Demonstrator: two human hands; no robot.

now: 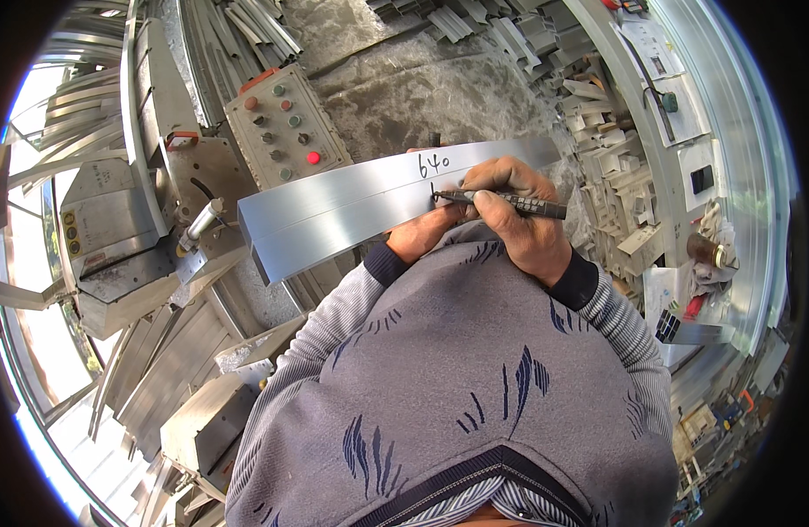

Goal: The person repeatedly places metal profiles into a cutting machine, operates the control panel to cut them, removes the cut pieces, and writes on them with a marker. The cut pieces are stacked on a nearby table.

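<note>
Head view: my right hand (529,220) grips a black cylindrical marker (541,207), its tip at the long silvery metal bar (334,209) beyond my left hand (419,236), whose partly hidden grip I cannot tell.

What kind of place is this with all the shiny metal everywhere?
Probably a metal workshop. There's a control box with coloured buttons, lots of short metal pieces piled up, and the right hand holds a black marker against a shiny metal bar.
</note>
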